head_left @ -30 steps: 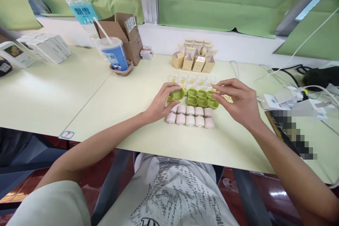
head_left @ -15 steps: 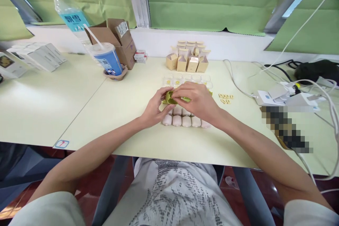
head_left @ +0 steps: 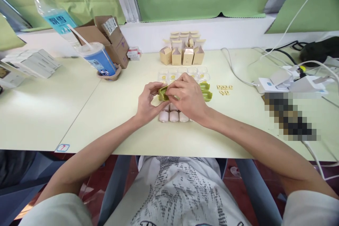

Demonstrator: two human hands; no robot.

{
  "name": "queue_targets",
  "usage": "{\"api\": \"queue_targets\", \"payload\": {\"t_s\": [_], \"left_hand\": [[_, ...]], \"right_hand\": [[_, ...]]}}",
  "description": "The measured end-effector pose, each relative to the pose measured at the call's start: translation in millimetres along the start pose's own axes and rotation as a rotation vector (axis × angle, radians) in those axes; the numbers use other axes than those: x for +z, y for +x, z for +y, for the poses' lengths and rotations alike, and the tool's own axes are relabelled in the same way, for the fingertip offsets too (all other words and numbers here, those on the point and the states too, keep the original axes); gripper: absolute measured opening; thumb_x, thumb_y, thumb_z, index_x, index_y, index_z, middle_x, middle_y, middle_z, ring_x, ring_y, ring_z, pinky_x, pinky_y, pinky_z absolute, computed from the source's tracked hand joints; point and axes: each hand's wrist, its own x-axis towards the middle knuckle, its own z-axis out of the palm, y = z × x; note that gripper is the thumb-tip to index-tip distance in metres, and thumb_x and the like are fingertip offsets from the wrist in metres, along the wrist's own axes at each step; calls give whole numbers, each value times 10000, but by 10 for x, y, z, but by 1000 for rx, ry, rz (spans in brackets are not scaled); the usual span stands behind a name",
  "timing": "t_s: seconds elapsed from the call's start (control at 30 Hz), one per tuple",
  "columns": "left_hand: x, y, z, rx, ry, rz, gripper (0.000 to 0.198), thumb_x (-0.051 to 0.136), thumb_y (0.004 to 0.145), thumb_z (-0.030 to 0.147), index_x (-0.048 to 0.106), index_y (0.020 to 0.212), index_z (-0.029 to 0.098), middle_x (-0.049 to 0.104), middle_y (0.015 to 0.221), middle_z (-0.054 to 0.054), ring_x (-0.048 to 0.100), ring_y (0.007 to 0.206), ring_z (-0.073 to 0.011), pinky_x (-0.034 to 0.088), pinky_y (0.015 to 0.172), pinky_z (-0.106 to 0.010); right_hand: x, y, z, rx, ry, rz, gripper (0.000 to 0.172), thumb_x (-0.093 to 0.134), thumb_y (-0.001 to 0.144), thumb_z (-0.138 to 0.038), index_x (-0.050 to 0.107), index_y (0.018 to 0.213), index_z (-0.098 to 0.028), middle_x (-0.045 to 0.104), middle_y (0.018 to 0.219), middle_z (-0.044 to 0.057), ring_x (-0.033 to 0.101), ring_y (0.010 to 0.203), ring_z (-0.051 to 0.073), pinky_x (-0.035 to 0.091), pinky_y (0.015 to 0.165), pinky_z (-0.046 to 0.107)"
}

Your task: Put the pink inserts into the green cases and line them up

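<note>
My left hand (head_left: 147, 102) is closed around a small olive-green plastic shell (head_left: 162, 93), holding it tilted above the table. Across from it, my right hand (head_left: 186, 97) has its fingers pinched together at the shell's hollow; whatever they grip is hidden. More green shells (head_left: 206, 95) show past my right hand. Below both hands sit rows of pale pink rounded pieces (head_left: 173, 116), partly covered by my right hand. Clear plastic cups (head_left: 203, 75) with yellow bits inside stand just behind. To the right lie small yellow curved pieces (head_left: 224, 88).
Small open cardboard boxes (head_left: 182, 55) stand in rows at the back. On the left are a blue drink cup (head_left: 99, 60), a bottle (head_left: 57, 21), a brown carton (head_left: 115, 42) and white boxes (head_left: 33, 63). A power strip (head_left: 275, 84) with cables lies right.
The whole view has shifted slightly. My right hand's fingers have stayed at the green shell, which is now tilted more, and the green shells on the right show more fully.
</note>
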Motion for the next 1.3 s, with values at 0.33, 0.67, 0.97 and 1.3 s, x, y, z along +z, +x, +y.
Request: {"api": "queue_targets", "payload": {"t_s": [0.33, 0.67, 0.97, 1.3], "left_hand": [[-26, -36, -80, -4, 30, -8, 731, 1003, 836, 503, 612, 1407, 268, 758, 1333, -102, 810, 1255, -269, 691, 1114, -434], [-12, -60, -143, 113, 109, -17, 677, 945, 917, 461, 595, 1454, 244, 776, 1338, -110, 831, 1238, -223, 704, 1082, -353], [-27, -68, -130, 85, 119, -37, 668, 954, 904, 440, 606, 1437, 238, 798, 1329, -109, 839, 1188, -215, 707, 1066, -361], [-71, -23, -124, 18, 16, -139, 607, 893, 957, 461, 619, 1445, 226, 791, 1388, -136, 820, 1265, -244, 677, 1123, -386]], "right_hand": [[-24, 2, 56, -80, -26, -49, 371, 603, 1058, -105, 845, 812, -239, 796, 890, 65, 454, 937, 268, 448, 838, 444], [-62, 7, 39, -87, -102, -123, 338, 639, 1041, -81, 832, 803, -224, 811, 888, 65, 514, 952, 280, 447, 807, 447], [-68, 10, 23, -166, -247, -167, 358, 632, 1051, -67, 803, 783, -232, 741, 861, 92, 550, 999, 293, 461, 793, 432], [4, 19, 111, -133, -146, -128, 290, 650, 1101, -148, 831, 880, -198, 782, 837, 66, 558, 937, 253, 377, 681, 385]]}}
